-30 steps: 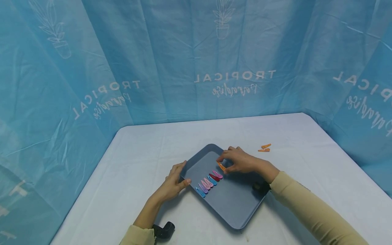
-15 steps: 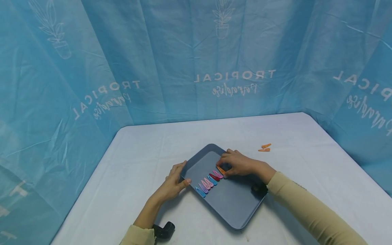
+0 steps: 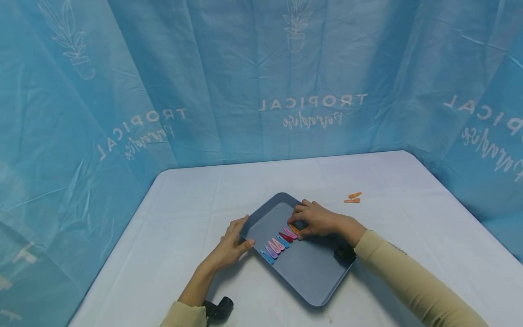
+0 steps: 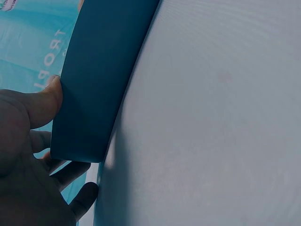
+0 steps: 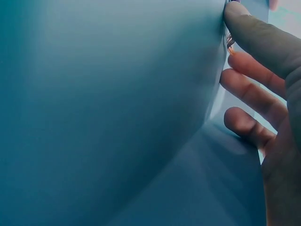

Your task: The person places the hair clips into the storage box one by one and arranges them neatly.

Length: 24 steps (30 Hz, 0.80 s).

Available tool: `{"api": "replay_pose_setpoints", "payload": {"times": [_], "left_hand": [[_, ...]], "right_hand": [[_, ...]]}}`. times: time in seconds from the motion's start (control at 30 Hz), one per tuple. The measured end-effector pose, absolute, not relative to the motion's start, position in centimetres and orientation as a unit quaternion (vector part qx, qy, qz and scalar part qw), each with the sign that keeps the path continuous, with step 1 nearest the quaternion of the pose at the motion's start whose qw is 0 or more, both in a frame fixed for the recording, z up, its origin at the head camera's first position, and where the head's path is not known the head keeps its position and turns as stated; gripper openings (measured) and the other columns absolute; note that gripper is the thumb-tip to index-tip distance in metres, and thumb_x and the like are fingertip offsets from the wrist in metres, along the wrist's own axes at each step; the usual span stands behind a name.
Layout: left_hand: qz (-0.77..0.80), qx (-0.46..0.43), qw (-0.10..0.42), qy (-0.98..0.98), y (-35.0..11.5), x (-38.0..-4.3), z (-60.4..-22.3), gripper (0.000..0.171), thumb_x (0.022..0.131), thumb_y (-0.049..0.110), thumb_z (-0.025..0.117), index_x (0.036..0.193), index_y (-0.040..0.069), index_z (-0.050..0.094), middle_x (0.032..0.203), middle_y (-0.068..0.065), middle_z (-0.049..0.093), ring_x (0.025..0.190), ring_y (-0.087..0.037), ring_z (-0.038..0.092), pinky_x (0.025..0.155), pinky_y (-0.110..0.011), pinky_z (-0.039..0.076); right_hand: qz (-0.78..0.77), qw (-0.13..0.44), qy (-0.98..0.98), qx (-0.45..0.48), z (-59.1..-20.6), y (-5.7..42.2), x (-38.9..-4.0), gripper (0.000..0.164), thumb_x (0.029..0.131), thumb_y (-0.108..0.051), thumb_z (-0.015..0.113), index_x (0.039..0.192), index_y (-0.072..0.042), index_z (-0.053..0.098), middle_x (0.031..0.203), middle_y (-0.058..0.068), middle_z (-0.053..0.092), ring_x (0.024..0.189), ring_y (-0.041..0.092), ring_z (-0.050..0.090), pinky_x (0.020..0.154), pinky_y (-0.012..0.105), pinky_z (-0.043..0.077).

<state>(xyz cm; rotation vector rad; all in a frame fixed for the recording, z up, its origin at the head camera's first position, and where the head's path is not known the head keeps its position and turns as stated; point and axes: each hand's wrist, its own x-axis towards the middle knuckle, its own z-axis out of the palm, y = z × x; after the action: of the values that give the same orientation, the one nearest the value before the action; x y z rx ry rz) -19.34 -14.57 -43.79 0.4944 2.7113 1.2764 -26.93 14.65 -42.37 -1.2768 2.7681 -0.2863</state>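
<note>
A row of coloured snap hair clips lies slantwise in the grey tray (image 3: 314, 272), from a blue clip (image 3: 267, 257) near the left wall to a red clip (image 3: 286, 237) and a pink clip (image 3: 290, 233). At the row's upper end my right hand (image 3: 316, 219) pinches an orange hair clip (image 3: 294, 228) between thumb and fingers, low over the tray floor beside the pink one. My left hand (image 3: 229, 245) holds the tray's left corner, thumb at the rim. In the left wrist view the thumb (image 4: 49, 99) touches the tray wall (image 4: 99, 80).
Two more clips, an orange clip (image 3: 355, 195) and a paler orange clip (image 3: 352, 200), lie on the white tablecloth (image 3: 204, 195) beyond the right hand. A blue printed curtain (image 3: 229, 91) hangs behind and at both sides of the table.
My right hand has lowered the orange clip to the tray floor at the end of the row, and has shifted slightly since. The left hand and tray have stayed still.
</note>
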Motion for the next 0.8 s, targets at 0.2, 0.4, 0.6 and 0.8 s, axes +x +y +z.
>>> {"api": "replay_pose_setpoints", "payload": {"times": [0.2, 0.4, 0.6, 0.8], "left_hand": [[0.427, 0.158, 0.056, 0.889, -14.6, -19.4, -43.8, 0.071, 0.093, 0.021, 0.059, 0.151, 0.009, 0.021, 0.149, -0.019, 0.026, 0.142, -0.043, 0.018, 0.103, -0.075, 0.000], [0.424, 0.157, 0.057, 0.890, -14.5, -19.4, -43.8, 0.071, 0.093, 0.023, 0.059, 0.151, 0.009, 0.021, 0.149, -0.019, 0.026, 0.142, -0.043, 0.018, 0.104, -0.075, 0.000], [0.422, 0.158, 0.058, 0.891, -14.6, -19.4, -43.9, 0.072, 0.093, 0.024, 0.060, 0.151, 0.009, 0.021, 0.149, -0.019, 0.026, 0.142, -0.042, 0.019, 0.104, -0.074, 0.001], [0.420, 0.163, 0.055, 0.891, -14.6, -19.3, -43.8, 0.071, 0.092, 0.024, 0.060, 0.151, 0.007, 0.022, 0.149, -0.020, 0.026, 0.141, -0.043, 0.020, 0.104, -0.074, 0.003]], "right_hand": [[-0.092, 0.038, 0.904, -0.416, -42.3, 14.7, -26.8, 0.047, 0.080, -0.043, 0.072, 0.121, -0.023, 0.064, 0.114, -0.002, 0.058, 0.105, 0.016, 0.044, 0.088, 0.043, 0.040], [-0.093, 0.042, 0.905, -0.412, -42.4, 14.7, -26.8, 0.049, 0.080, -0.045, 0.071, 0.122, -0.023, 0.063, 0.115, -0.002, 0.058, 0.106, 0.016, 0.044, 0.089, 0.042, 0.040], [-0.133, 0.064, 0.904, -0.402, -41.9, 14.9, -26.6, 0.049, 0.080, -0.040, 0.073, 0.123, -0.019, 0.063, 0.118, -0.001, 0.059, 0.109, 0.018, 0.045, 0.093, 0.045, 0.039], [-0.167, 0.065, 0.900, -0.397, -40.9, 15.1, -26.7, 0.046, 0.081, -0.035, 0.073, 0.122, -0.016, 0.064, 0.118, -0.001, 0.060, 0.107, 0.017, 0.048, 0.092, 0.044, 0.040]]}}
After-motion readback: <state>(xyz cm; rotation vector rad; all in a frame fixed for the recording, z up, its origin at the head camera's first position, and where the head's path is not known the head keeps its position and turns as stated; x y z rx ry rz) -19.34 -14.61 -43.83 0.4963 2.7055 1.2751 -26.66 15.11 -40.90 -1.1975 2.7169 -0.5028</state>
